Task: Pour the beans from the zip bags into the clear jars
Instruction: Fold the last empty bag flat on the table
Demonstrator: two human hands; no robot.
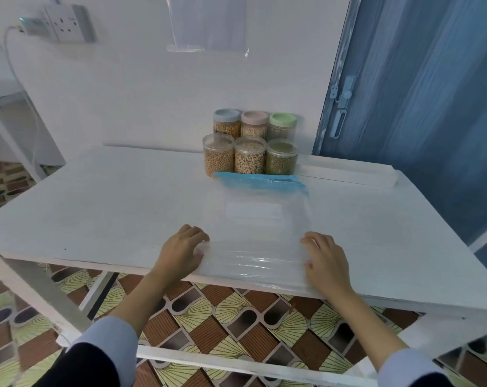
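A white worktop [119,196] is seen from above, with six clear jars grouped at its far edge against the wall, right of centre. In the back row a jar with a grey-blue lid [227,122], a jar with a pink lid [254,124] and a jar with a green lid [282,127] are set side by side. In the front row three lidless jars are placed just before them: the left one [219,155] is filled with yellowish beans, the middle one [249,155] with paler beans, the right one [281,157] with greenish grains.

A stack of empty clear zip bags [259,219] is laid flat on the worktop, its blue zip strips [260,181] just before the front jars and its bottom end at the near edge. That bottom end is curled up into a loose roll between the hands. The left hand [182,254] is pressed against the roll's left end, with bent fingers resting on the plastic; the right hand [324,259] is laid on the right end, its fingers bent over the bag. Whether the plastic is actually pinched cannot be told.

A long white strip [348,171] is lying along the far right edge. A socket [66,23] is fixed to the wall, and a blue door [421,107] is seen at the right.
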